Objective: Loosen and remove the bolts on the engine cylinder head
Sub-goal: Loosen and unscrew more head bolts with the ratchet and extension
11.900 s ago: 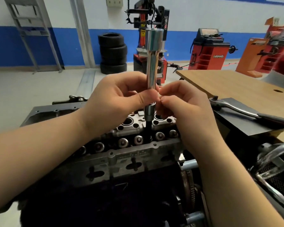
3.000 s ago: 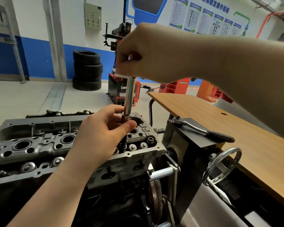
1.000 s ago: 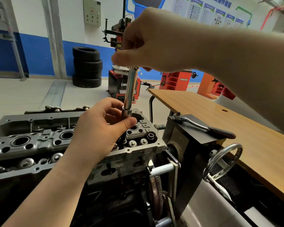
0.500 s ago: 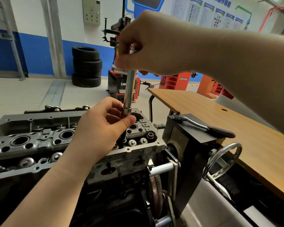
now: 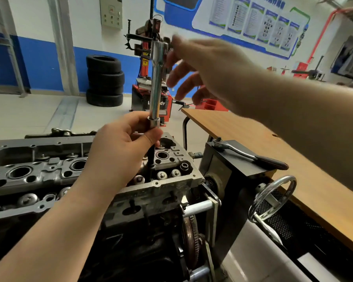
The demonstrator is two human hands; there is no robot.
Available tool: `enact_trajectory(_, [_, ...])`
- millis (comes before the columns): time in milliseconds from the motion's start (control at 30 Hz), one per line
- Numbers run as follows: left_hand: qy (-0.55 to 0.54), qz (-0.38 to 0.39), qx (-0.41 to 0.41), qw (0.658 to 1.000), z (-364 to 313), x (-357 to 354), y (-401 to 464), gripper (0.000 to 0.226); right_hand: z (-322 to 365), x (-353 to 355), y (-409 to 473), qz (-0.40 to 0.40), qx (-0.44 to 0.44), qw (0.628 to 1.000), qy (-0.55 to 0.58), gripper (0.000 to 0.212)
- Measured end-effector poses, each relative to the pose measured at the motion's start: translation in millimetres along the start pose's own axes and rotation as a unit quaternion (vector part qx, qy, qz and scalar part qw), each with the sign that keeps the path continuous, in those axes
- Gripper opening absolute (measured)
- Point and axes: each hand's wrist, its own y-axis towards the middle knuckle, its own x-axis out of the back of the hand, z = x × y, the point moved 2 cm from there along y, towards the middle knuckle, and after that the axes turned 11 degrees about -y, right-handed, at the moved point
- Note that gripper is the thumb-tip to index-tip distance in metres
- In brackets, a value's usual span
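Left hand (image 5: 122, 147) grips the lower collar of the upright extension bar (image 5: 157, 82), thumb across its front. The dark shaft below its fingers enters the cylinder head (image 5: 167, 186); the bolt there is hidden. Right hand (image 5: 210, 72), blurred, hovers beside the bar's top, fingers spread, grasping nothing. Ratchet (image 5: 247, 154) lies well apart.

open above wooden bench (image 5: 253, 139) | ratchet (image 5: 249, 154) on black box (image 5: 232, 165) | handwheel (image 5: 273, 198) beside
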Motion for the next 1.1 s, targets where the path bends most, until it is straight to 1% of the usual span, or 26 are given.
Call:
enact_trajectory(67, [-0.016,-0.015,-0.003,1.000,-4,-2,2,0.024,-17,-12,0,0.041,-0.030,0.999,0.015,0.043])
enact_trajectory(133, [-0.022,-0.027,-0.016,0.999,-9,-2,5,0.023,-36,-27,-7,0.055,-0.044,0.997,-0.008,0.037])
enact_trajectory(167, [-0.025,-0.033,-0.022,0.999,-12,-2,6,0.022,-44,-33,-10,0.066,-0.040,0.996,-0.040,0.031])
enact_trajectory(200, [-0.026,-0.038,-0.026,0.999,-15,-1,8,0.020,-50,-38,-14,0.078,-0.026,0.992,-0.100,0.024])
enact_trajectory(267, [-0.020,-0.041,-0.036,0.998,-23,0,10,0.019,-58,-50,-23,0.120,0.019,0.959,-0.257,0.015])
enact_trajectory(300, [-0.012,-0.041,-0.041,0.998,-25,1,10,0.019,-62,-57,-28,0.151,0.032,0.934,-0.321,0.015])
enact_trajectory(367, [0.003,-0.042,-0.050,0.998,-29,6,6,0.019,-71,-66,-32,0.194,0.035,0.900,-0.388,0.018])
enact_trajectory(433, [0.014,-0.049,-0.057,0.997,-29,14,-3,0.021,-75,-70,-30,0.206,0.014,0.892,-0.402,0.019])
enact_trajectory(500, [0.031,-0.060,-0.063,0.996,-28,24,-12,0.022,-78,-71,-26,0.196,0.004,0.889,-0.413,0.025])
enact_trajectory(567, [0.047,-0.075,-0.068,0.994,-26,32,-18,0.025,-78,-74,-21,0.191,0.004,0.873,-0.448,0.028])
enact_trajectory(633, [0.063,-0.090,-0.068,0.992,-23,39,-21,0.023,-77,-77,-17,0.185,0.007,0.857,-0.482,0.024])
enact_trajectory(767, [0.063,-0.111,-0.064,0.990,-16,50,-25,0.020,-70,-85,-10,0.174,0.033,0.823,-0.540,0.031])
enact_trajectory(867, [0.065,-0.115,-0.064,0.989,-10,55,-28,0.020,-66,-88,-9,0.175,0.049,0.800,-0.571,0.028])
enact_trajectory(933, [0.059,-0.114,-0.059,0.990,-8,57,-28,0.020,-66,-89,-8,0.180,0.045,0.797,-0.575,0.026])
enact_trajectory(1100, [0.055,-0.114,-0.058,0.990,-11,60,-29,0.019,-66,-90,-7,0.182,0.030,0.807,-0.560,0.029])
